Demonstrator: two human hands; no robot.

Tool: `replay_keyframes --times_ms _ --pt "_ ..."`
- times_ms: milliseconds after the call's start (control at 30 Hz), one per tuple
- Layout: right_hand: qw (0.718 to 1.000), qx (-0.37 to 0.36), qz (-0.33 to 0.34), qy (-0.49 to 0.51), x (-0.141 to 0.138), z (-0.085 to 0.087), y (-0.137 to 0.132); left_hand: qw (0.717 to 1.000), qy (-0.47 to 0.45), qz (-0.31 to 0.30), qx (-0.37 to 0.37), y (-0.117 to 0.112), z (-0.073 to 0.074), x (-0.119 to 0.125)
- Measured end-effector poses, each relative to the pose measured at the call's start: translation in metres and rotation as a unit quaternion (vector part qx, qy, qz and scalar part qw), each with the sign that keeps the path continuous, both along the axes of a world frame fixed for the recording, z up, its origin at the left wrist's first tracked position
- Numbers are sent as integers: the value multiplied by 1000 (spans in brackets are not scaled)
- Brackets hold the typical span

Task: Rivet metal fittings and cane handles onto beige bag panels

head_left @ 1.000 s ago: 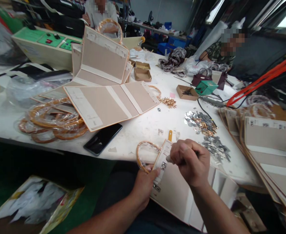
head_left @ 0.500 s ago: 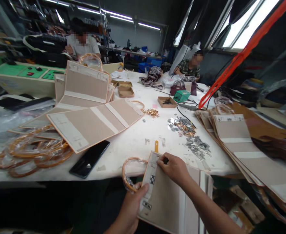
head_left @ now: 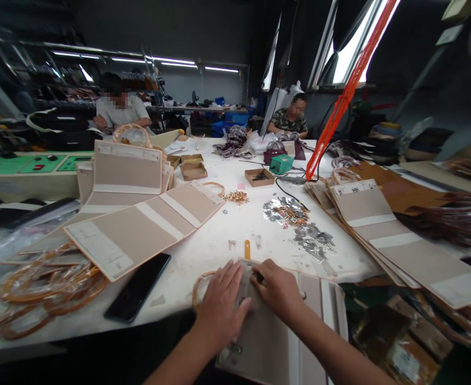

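Note:
A beige bag panel [head_left: 269,334] with pale strips lies in front of me, over the table's front edge. My left hand [head_left: 224,302] rests on its left edge, fingers stretched out and flat. Beside it my right hand [head_left: 277,289] is closed, thumb and fingers pinched near the panel's upper edge. Something small and dark shows in the pinch, too hidden to name. An orange-brown wrapped handle [head_left: 198,289] sticks out to the left, partly behind my left hand. Just beyond the panel lies a yellow tab [head_left: 247,248].
Bag panels are stacked left [head_left: 139,227] and right [head_left: 383,224]. A black phone [head_left: 139,289] lies at left, near wrapped handles [head_left: 54,286]. Ahead are gold fasteners [head_left: 236,197], silver metal pieces [head_left: 313,240] and a cardboard box [head_left: 259,178]. Two people sit across the table.
My left hand has let go of the panel's lower left edge and moved up to lie flat beside my right hand. The right hand stays near the upper edge. The view has shifted.

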State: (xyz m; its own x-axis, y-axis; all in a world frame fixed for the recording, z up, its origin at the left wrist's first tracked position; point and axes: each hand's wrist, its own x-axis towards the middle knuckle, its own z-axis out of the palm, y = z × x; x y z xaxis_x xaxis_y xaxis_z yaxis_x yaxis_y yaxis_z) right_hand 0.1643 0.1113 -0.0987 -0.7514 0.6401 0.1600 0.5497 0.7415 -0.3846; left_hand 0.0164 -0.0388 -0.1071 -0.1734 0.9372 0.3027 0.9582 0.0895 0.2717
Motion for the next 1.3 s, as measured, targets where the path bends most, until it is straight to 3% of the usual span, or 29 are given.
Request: replay_keyframes --times_ms 100,267,467,767,1033,1133,1233,1300 --pt "999 31 12 7 12 -6 -7 995 15 -18 -94 24 0 -10" --pt "998 50 23 -29 8 -7 -14 992 36 -11 -124 24 1 -20" --pt "998 29 31 -51 -4 -5 -13 991 84 -20 -101 26 -7 -27" --pt "990 50 79 -102 -13 -4 -2 981 188 -47 25 32 -24 -35" --pt "983 78 109 -126 -18 19 2 987 152 -37 -36 33 -22 -37" --pt "998 30 55 -29 3 21 23 992 113 2 -50 31 -24 -38" --pt "994 -36 -90 58 45 15 65 995 79 14 -55 30 -26 -39" --pt "978 -51 -199 37 77 9 98 996 62 10 -59 31 -26 -39"
